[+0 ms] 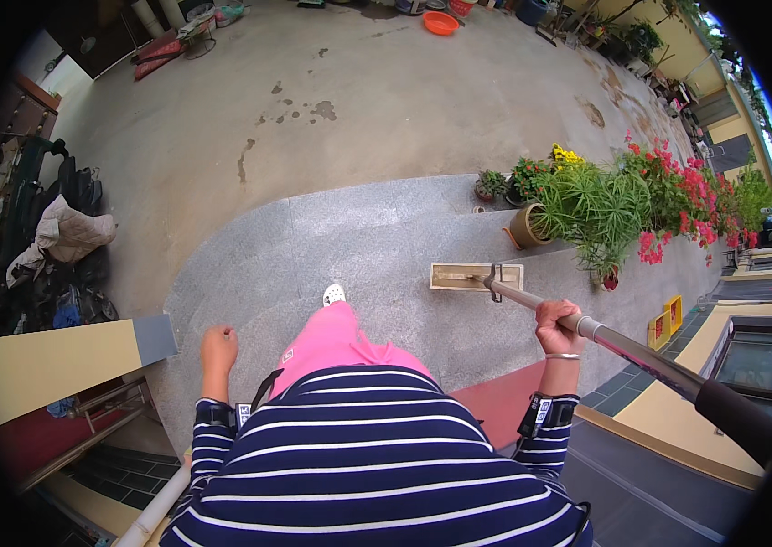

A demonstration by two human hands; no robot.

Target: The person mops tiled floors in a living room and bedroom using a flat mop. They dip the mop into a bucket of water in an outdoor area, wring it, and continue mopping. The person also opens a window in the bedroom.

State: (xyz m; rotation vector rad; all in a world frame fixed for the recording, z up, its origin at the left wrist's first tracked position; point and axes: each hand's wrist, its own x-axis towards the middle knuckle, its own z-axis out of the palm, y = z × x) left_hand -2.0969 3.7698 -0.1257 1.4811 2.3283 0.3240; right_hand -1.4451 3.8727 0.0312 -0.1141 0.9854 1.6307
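Note:
My right hand is wrapped round the metal pole of a long-handled mop. The pole slants from a dark grip at the right edge down to a cream rectangular head, which is over the grey stone steps, ahead and to my right. Whether the head touches the stone I cannot tell. My left hand hangs at my left side, its fingers curled in, with nothing visible in it. One white shoe shows below my pink trousers; the other foot is hidden.
Potted plants with red and yellow flowers line the steps at the right, with a yellow crate nearer. A scooter with a pale cover stands left, beyond a low wall. An orange basin lies far off on the concrete yard.

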